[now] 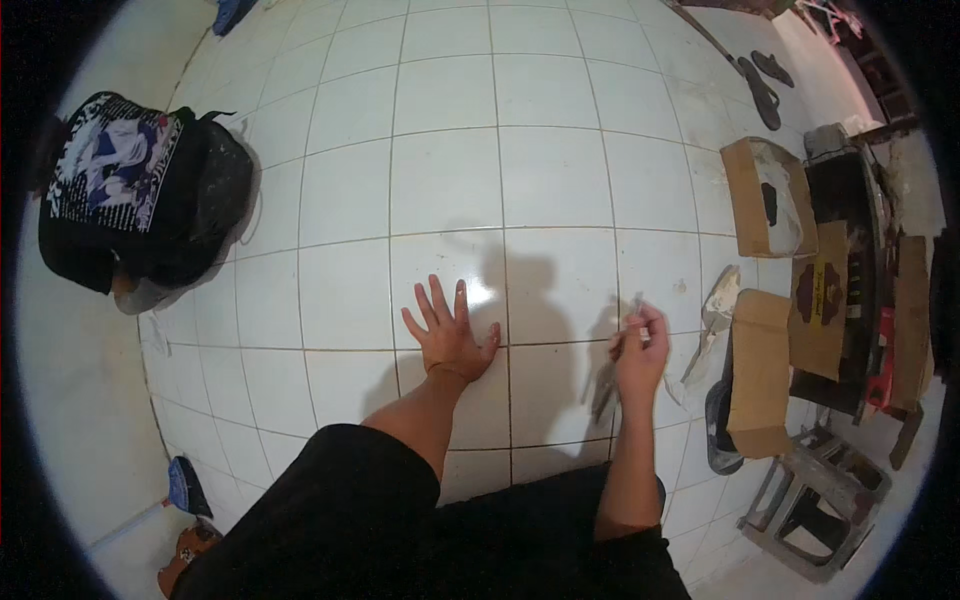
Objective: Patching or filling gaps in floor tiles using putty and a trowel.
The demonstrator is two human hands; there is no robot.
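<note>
My left hand (pixel 452 338) is stretched toward the white tiled floor (pixel 445 180), palm down and fingers spread wide, with nothing in it. It appears to rest on the tiles. To the right, my right hand (pixel 642 350) is raised over the floor with its fingers curled together. A small pale tip shows at its fingertips, too blurred to name. Dark shadows of my head and hands fall on the tiles between and beside the hands. Close to the right hand lies a crumpled clear plastic bag (pixel 716 310) with pale material in it.
Along the right stand an open cardboard box (pixel 745 200), a brown cardboard piece (pixel 762 370), a dark shelf (pixel 840 190) and a grey plastic stool (pixel 815 500). Dark sandals (pixel 760 92) lie at the far right. A black printed cloth (pixel 120 165) covers a bulky thing at left.
</note>
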